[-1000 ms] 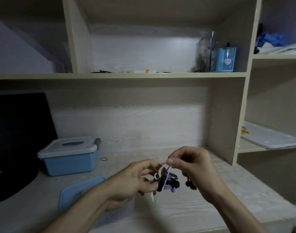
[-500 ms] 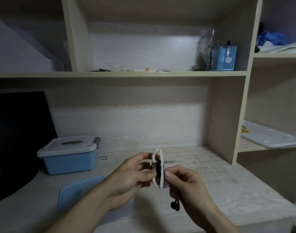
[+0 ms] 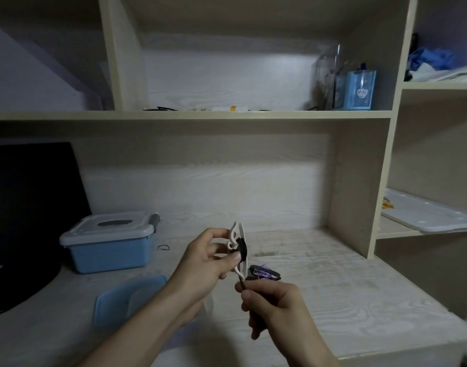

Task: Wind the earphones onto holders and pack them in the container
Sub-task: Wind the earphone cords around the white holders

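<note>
The left hand (image 3: 208, 263) is pinching the white holder (image 3: 237, 247) between thumb and fingers, black earphone cable (image 3: 243, 250) wrapped round its middle — held above the desk (image 3: 333, 287). Just below the holder, the right hand (image 3: 273, 304) is clamping the cable's loose end. Purple earphones (image 3: 264, 274) are lying on the desk behind it; the blue container (image 3: 107, 245) is sitting well left, lidded.

- Dim overall, with a cool bluish-purple cast
- Brightest patch is the back wall of the upper shelf (image 3: 227, 72), lit from above
- Deep shadow under that shelf and around the black monitor (image 3: 28, 207) at left
- Wide-angle bending tilts the shelf uprights near the edges
- Both hands slightly soft, low contrast
</note>
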Motion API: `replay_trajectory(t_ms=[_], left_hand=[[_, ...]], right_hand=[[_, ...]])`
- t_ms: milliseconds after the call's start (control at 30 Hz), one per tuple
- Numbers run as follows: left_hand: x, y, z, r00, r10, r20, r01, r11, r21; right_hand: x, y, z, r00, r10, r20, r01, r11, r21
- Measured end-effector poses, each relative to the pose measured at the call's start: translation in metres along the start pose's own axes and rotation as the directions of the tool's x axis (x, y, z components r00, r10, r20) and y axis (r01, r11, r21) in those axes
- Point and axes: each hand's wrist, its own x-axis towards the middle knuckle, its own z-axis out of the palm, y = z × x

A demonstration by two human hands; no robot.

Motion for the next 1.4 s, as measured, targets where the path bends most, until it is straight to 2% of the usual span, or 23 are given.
replay_trajectory(t_ms=[167,400,567,700,1033,1267,1400], left_hand=[[0.001,0.001,0.003,0.998,0.064,0.016,-0.065,0.994,0.086],[0.000,0.001,0.001,0.998,0.066,-0.014,-0.063,0.989,0.131],[-0.005,-0.002,0.003,0.995,0.094,0.032,-0.098,0.977,0.192],[-0.005,-0.003,0.001,0.993,0.075,0.087,-0.092,0.972,0.217],[-0.005,-0.004,-0.002,0.982,-0.011,0.191,-0.033,0.974,0.222],[-0.006,0.001,-0.007,0.977,-0.040,0.211,0.011,0.990,0.140],[-0.007,-0.002,-0.013,0.975,-0.045,0.216,0.029,0.997,0.074]], right_hand=[[0.000,-0.009,-0.004,0.991,-0.079,-0.110,0.051,0.970,-0.237],[-0.008,-0.021,-0.003,0.982,-0.160,-0.104,0.125,0.952,-0.279],[-0.009,-0.029,0.000,0.952,-0.293,-0.089,0.218,0.853,-0.474],[-0.002,-0.037,-0.006,0.892,-0.446,-0.069,0.311,0.719,-0.622],[0.013,-0.052,-0.012,0.911,-0.412,0.001,0.365,0.806,-0.465],[0.024,-0.057,-0.007,0.901,-0.432,0.031,0.374,0.740,-0.559],[0.027,-0.058,-0.002,0.914,-0.406,0.016,0.345,0.754,-0.559]])
